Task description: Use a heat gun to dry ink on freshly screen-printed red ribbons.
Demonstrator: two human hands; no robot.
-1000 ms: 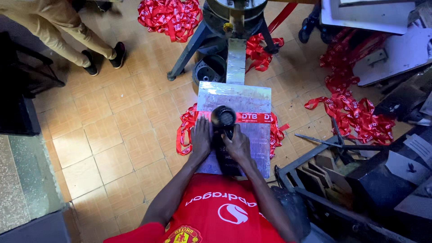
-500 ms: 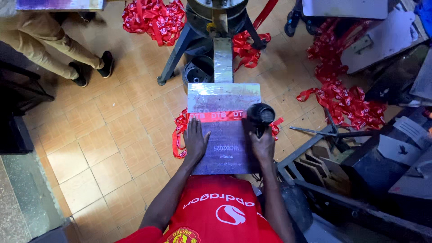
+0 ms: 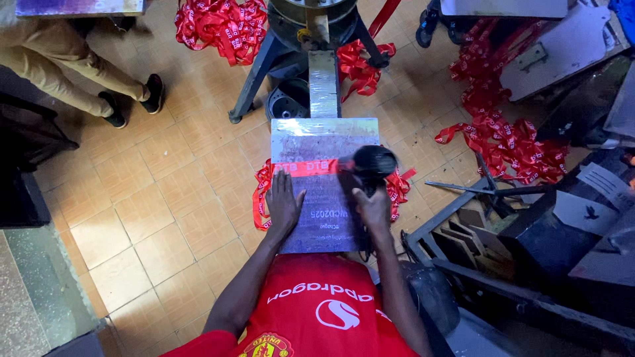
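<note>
Gripped in the right hand (image 3: 374,206), a black heat gun (image 3: 368,165) points at the red ribbon (image 3: 304,168) stretched across the far part of the table (image 3: 324,137). Left hand (image 3: 283,201) lies open and flat, pressing just near of the ribbon.

One head camera looks steeply down, fairly high above the printing platen (image 3: 324,142), seemingly.

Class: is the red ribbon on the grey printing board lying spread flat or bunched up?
Spread flat: the red ribbon runs straight across the grey board, the left hand pressing beside it; its ends bunch off both edges.
</note>
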